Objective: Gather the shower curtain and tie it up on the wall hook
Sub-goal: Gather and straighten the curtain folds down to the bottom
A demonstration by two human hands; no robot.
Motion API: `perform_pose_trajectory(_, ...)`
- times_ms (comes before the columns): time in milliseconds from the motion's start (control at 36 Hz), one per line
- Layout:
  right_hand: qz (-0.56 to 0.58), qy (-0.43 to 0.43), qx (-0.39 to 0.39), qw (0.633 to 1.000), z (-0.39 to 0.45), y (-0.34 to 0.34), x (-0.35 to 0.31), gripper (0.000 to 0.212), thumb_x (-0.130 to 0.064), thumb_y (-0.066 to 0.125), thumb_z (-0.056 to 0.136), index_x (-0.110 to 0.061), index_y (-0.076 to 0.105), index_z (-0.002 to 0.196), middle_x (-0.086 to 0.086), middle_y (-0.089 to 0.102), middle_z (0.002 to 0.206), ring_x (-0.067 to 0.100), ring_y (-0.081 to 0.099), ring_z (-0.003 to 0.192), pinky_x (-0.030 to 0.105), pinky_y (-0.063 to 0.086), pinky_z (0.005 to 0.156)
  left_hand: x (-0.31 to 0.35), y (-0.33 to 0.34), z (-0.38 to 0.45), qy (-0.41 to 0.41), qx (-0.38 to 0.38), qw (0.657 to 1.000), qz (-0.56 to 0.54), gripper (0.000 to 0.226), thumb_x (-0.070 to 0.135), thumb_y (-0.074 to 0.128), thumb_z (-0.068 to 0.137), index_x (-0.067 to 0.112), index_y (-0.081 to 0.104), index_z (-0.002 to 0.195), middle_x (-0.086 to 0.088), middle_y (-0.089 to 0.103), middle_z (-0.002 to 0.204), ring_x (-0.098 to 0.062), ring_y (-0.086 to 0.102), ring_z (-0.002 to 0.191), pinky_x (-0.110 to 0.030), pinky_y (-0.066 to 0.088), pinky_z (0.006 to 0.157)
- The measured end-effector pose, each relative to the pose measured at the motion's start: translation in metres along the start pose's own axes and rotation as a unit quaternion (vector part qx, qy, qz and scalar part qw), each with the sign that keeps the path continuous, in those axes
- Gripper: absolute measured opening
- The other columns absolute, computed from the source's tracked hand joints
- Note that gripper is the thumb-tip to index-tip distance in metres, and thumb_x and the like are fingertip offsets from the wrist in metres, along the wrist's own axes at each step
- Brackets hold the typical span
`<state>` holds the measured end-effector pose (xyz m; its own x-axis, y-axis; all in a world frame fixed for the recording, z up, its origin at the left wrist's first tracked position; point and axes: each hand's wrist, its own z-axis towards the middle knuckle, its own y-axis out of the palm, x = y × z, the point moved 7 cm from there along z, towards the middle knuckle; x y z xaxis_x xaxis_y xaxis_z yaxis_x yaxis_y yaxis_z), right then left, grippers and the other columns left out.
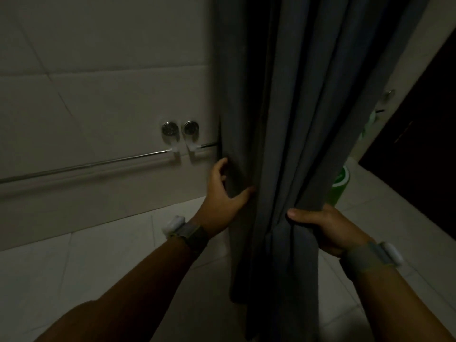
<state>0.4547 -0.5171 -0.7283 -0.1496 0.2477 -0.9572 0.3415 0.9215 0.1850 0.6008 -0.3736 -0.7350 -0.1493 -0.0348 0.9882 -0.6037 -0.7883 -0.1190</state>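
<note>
Two hands are in the head view, both on the shower curtain (pixel 291 119). You see the curtain as a grey, pleated column hanging down the centre-right of the frame. Its long axis runs vertically, top edge out of frame above, lower hem reaching toward the pale floor tiles (pixel 148 255). The folds run parallel to that axis and narrow where your hands press them together.

Your left hand (pixel 222 193) lies on the left edge of the curtain. The hand is partly open: the thumb lies across the front of the fabric, the fingers curve around the left edge toward the wall side. The grip is loose, not a full clench.

Your right hand (pixel 323 227) is lower and on the right side of the bundle. It is closed around a bunch of folds, the thumb pointing left across the front, the fingers wrapped behind and hidden by the cloth.

Each wrist carries a band with a white module.

On the tiled wall (pixel 98 70), left of the curtain, two round metal mounts (pixel 180 129) sit side by side, each holding a thin horizontal rail (pixel 86 165). A green object (pixel 341 183) stands on the floor behind the curtain's right edge; its type cannot be determined.
</note>
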Motion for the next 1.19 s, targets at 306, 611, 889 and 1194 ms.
perform_pose_trajectory(306, 0.038, -0.009, 0.015, 0.999, -0.003, -0.002, 0.002, 0.104, -0.038, 0.098, 0.037, -0.003, 0.059, 0.127, 0.011, 0.070, 0.120, 0.026, 0.069, 0.105, 0.031, 0.058, 0.079, 0.014, 0.043, -0.013, 0.043, -0.067, 0.996, -0.048, 0.030, 0.003, 0.061, 0.092, 0.028, 0.062, 0.108, 0.002, 0.070, 0.104, -0.006, 0.068, 0.096, -0.030, 0.056, 0.087)
perform_pose_trajectory(611, -0.011, -0.144, 0.211, 0.967, -0.012, -0.014, -0.011, 0.030, -0.007, 0.071, 0.083, -0.022, 0.067, 0.109, -0.004, 0.072, 0.111, 0.018, 0.068, 0.104, 0.043, 0.051, 0.099, 0.042, 0.032, -0.013, 0.227, 0.089, 0.954, 0.176, 0.008, 0.004, 0.053, 0.091, 0.002, 0.052, 0.082, -0.008, 0.047, 0.086, -0.012, 0.044, 0.074, -0.024, 0.039, 0.066)
perform_pose_trajectory(889, -0.101, -0.187, 0.202, 0.956, -0.004, -0.009, -0.011, 0.041, -0.009, 0.070, 0.085, -0.022, 0.060, 0.123, -0.013, 0.066, 0.119, 0.007, 0.064, 0.111, 0.035, 0.050, 0.098, -0.015, 0.045, -0.019, 0.069, -0.085, 0.986, 0.124, 0.034, 0.029, 0.051, 0.090, 0.004, 0.056, 0.112, -0.013, 0.067, 0.099, -0.024, 0.064, 0.088, -0.040, 0.055, 0.084)
perform_pose_trajectory(1194, -0.053, -0.046, 0.041, 0.997, 0.020, -0.023, 0.030, 0.079, -0.036, 0.090, 0.059, -0.005, 0.061, 0.126, 0.009, 0.068, 0.123, 0.028, 0.065, 0.114, 0.040, 0.053, 0.096, -0.063, 0.079, -0.040, -0.082, -0.244, 0.965, 0.044, 0.049, 0.024, 0.065, 0.088, 0.017, 0.048, 0.133, -0.004, 0.060, 0.127, -0.014, 0.060, 0.114, -0.040, 0.052, 0.098)
